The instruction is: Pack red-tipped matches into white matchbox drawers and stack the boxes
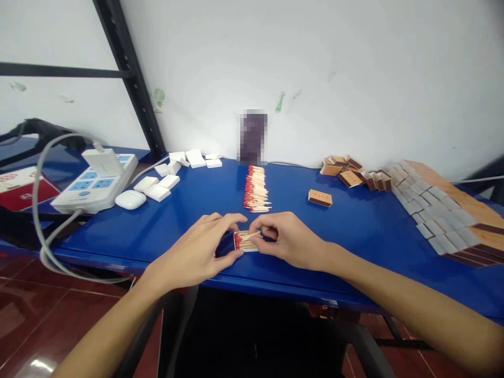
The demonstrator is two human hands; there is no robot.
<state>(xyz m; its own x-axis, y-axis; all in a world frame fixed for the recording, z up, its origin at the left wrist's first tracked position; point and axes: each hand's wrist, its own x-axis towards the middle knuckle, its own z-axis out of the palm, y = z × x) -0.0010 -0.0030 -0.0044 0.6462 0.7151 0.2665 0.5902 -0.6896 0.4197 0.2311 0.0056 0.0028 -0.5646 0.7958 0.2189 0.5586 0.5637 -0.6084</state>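
Observation:
A small white matchbox tray (244, 241) with red-tipped matches lies near the front edge of the blue table (354, 220). My left hand (199, 251) grips the tray's left end between thumb and fingers. My right hand (289, 239) pinches matches at the tray's right side, with one match slanting up across it. Behind the tray, a long heap of loose red-tipped matches (255, 189) runs toward the wall.
Empty white inner trays (173, 173) lie at the back left, beside a white earbud case (130, 199) and a power strip (94, 181) with cables. A single brown matchbox (319, 198), a pile of brown sleeves (354, 173) and stacked rows of boxes (444, 210) fill the right.

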